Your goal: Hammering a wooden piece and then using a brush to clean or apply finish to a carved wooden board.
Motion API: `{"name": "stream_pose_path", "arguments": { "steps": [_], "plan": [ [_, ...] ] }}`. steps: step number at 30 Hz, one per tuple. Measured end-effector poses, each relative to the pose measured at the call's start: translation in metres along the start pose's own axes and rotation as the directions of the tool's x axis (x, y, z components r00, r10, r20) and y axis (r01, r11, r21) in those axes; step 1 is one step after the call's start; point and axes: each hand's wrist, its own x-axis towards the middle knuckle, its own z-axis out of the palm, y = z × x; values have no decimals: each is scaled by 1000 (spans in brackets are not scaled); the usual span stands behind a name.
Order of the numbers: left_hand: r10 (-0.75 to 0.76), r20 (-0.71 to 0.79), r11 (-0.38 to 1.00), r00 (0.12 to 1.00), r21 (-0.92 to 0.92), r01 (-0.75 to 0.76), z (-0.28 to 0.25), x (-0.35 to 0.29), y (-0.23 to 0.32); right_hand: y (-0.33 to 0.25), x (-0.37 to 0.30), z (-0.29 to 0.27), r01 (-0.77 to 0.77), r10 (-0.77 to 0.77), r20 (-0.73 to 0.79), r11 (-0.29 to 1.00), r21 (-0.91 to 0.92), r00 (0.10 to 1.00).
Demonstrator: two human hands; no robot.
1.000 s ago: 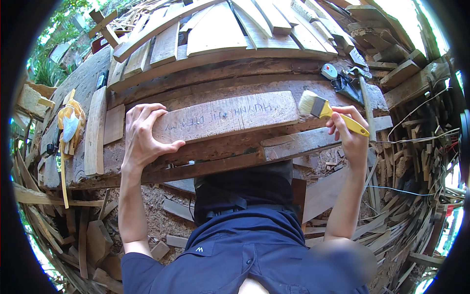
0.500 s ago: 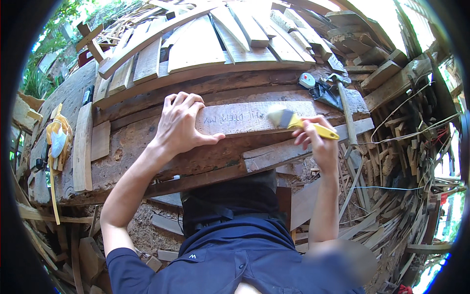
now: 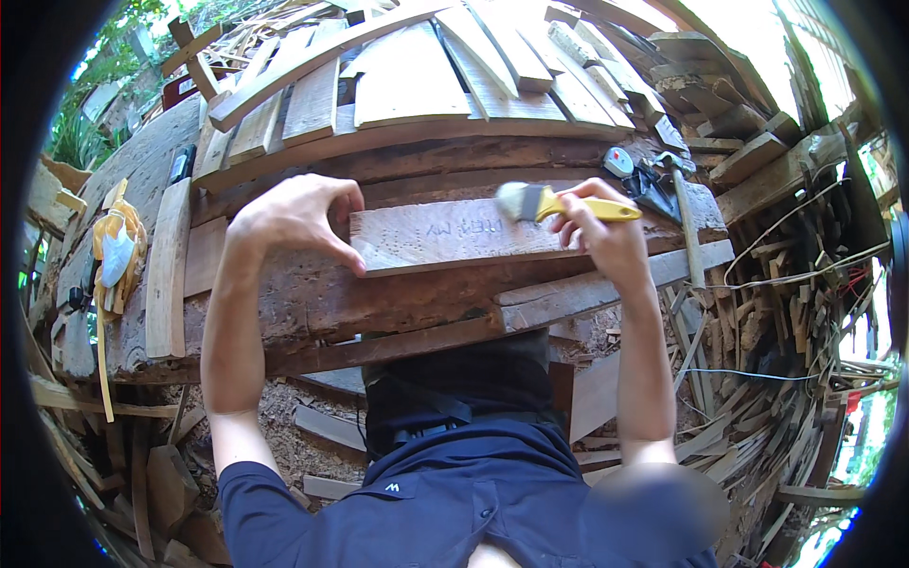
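Note:
A pale wooden board [image 3: 407, 237] with dark handwritten marks and small specks lies across the thick, worn workbench [image 3: 312, 312]. My left hand [image 3: 303, 222] curves around its left end, thumb at the near corner and bent fingers at the far corner. In my right hand [image 3: 597, 222] is a paintbrush [image 3: 614, 210] with a yellow handle and a grey metal band, held by the handle. Its light bristles point left, at or just above the board's top face; contact is hard to judge. The right hand partly covers the board's right part.
Planks [image 3: 407, 80] lie in rows along the far side. At the right are a hammer [image 3: 689, 227], a white tape measure [image 3: 619, 162] and a dark pouch [image 3: 653, 189]. A narrow wood strip [image 3: 169, 270] lies left, near a yellowish bundle [image 3: 118, 237]. Scrap wood [image 3: 795, 312] piles up right.
My left hand has slid left from the top of the board to its end, uncovering that end. The paintbrush has moved left along the board. The whole view has shifted slightly.

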Motion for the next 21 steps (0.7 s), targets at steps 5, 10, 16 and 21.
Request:
{"name": "stream_pose_path", "arguments": {
  "steps": [5,10,16,21],
  "plan": [
    [70,38,995,997,-73,-67,2,6,2,-26,43,35,16,-24,253,999,32,967],
    [57,74,992,996,-119,-48,6,-1,-6,-59,45,94,41,-34,542,999,-1,840],
    [62,107,983,992,-179,-42,6,6,-6,-61,52,107,165,-142,383,986,-27,913],
    [50,107,983,993,-179,-30,4,4,-2,-52,58,95,151,-121,374,987,-51,919]
  ]
}}
